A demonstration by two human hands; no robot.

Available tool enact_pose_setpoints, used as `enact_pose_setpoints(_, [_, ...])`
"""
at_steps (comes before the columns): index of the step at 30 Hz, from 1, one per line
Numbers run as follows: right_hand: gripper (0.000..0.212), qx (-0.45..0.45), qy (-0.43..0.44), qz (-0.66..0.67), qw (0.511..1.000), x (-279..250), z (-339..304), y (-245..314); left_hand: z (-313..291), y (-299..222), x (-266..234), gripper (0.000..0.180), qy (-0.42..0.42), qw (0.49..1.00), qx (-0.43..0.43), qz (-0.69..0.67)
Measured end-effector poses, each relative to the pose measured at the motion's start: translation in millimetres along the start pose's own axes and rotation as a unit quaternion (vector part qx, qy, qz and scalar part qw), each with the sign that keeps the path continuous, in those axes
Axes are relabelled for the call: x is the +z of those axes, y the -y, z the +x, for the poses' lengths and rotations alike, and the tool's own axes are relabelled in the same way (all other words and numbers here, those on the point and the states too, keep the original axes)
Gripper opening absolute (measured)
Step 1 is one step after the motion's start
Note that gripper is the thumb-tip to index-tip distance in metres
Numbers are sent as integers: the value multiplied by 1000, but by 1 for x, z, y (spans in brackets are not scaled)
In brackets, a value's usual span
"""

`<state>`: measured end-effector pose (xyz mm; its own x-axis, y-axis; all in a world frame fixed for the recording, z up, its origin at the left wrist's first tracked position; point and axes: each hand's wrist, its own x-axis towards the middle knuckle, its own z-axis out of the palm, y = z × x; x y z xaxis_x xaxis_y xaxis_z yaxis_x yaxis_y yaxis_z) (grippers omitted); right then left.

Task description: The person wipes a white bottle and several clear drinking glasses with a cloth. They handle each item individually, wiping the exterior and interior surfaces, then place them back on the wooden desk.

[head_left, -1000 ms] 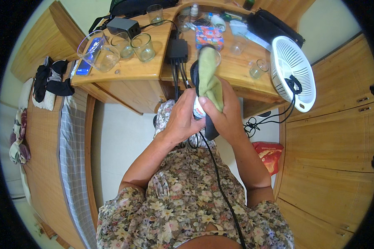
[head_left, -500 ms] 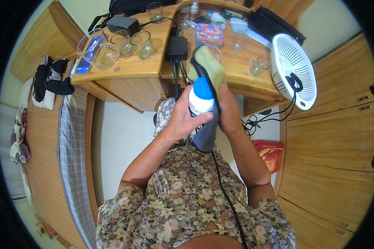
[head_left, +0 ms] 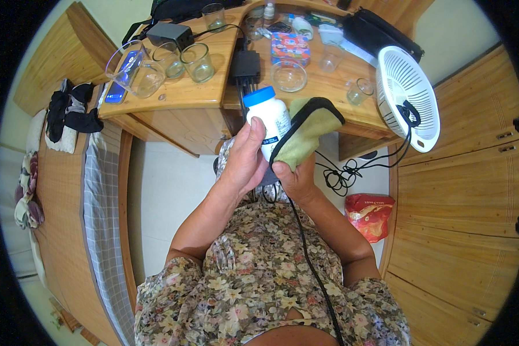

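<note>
A white plastic bottle (head_left: pixel 275 118) with a blue cap is gripped in my left hand (head_left: pixel 240 161), its thumb along the bottle's near side. The bottle leans a little to the left, cap up. My right hand (head_left: pixel 297 180) is closed on a green cleaning cloth (head_left: pixel 312 134) with a black border, pinching it between thumb and fingers. The cloth lies against the bottle's right side, and a grey part of it shows below, between the hands. The bottle's lower end is partly covered by hand and cloth.
On the wooden desk (head_left: pixel 199 95) ahead stand several clear glasses (head_left: pixel 197 62), a glass bowl (head_left: pixel 289 76), a colourful patterned pack (head_left: pixel 290 47) and a phone (head_left: pixel 121 86). A white basket (head_left: pixel 386 86) sits at the right edge. Black cables (head_left: pixel 341 173) and a red bag (head_left: pixel 369 216) lie below.
The bottle has turned and shifted left, apart from the cloth's upper end. My right hand has come lower, and the cloth now folds over to the right, uncovering the glass bowl.
</note>
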<state>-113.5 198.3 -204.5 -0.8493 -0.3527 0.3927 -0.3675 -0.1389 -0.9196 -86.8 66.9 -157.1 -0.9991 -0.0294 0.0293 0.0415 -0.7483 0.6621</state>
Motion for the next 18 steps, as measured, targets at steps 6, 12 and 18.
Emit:
enact_pose_setpoints(6, [89, -130, 36, -184, 974, -24, 21, 9, 0, 0, 1, 71, -5, 998, -57, 8])
enact_pose_setpoints(12, [69, 53, -33, 49, 997, -11, 30, 33, 0, 3, -5, 63, 44, 997, -10, 59])
enact_pose_setpoints(18, [47, 209, -31, 67, 975, -23, 43, 35, 1, 9, -6, 63, 9, 998, -56, 24])
